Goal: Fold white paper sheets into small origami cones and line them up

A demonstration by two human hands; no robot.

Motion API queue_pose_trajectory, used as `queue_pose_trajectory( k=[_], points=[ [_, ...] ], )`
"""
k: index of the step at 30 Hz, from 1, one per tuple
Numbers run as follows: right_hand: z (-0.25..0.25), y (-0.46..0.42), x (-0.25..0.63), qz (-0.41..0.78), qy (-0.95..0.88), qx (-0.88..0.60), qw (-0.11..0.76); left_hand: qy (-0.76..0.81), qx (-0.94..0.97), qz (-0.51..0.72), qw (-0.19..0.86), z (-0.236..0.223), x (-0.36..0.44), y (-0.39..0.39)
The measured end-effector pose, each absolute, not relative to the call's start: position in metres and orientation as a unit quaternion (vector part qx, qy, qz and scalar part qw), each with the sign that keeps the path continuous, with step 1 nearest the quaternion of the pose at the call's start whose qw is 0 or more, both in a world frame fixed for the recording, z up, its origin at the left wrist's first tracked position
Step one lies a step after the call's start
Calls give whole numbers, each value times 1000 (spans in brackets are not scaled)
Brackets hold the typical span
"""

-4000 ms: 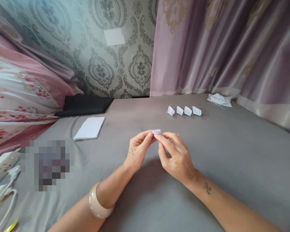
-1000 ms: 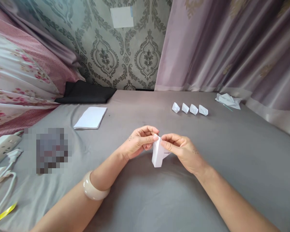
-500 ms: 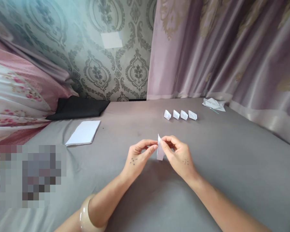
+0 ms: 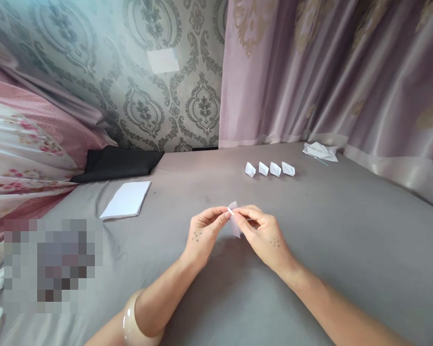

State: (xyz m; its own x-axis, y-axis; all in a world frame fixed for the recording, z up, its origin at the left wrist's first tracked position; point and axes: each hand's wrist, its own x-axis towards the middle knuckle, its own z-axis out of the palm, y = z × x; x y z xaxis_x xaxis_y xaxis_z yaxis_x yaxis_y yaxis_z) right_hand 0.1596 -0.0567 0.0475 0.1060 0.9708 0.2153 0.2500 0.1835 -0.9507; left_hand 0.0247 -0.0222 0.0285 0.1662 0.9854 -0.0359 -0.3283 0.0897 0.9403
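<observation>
Folded paper (image 4: 235, 228), hanging below the fingers (image 4: 244, 224) a second ago, is now also poking out above them at the frame's centre. Left hand (image 4: 204, 235) and right hand (image 4: 269, 235) are pinching it; four paper shapes (image 4: 275, 169) are sitting farther up, rightward.

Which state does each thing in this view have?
White paper strip: folded, pinched
Left hand: pinching strip
Right hand: pinching strip
Four folded papers: lined up
Paper stack: flat, squared
Loose papers: heaped
Black cloth: folded
Gray sheet: spread, creased left
Bangle: worn
Purple curtain: hanging in folds
Pixelated patch: contents unreadable
</observation>
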Motion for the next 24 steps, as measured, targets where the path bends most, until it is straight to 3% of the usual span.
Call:
queue_pose_trajectory(
  k=[15, 24],
  points=[
    [49, -58, 161, 260, -611, -567, 488, 356, 425, 485, 676, 30, 23, -23],
    [55, -57, 162, 498, -508, -524, 468, 329, 368, 505, 708, 32, 20, -19]
  ],
)
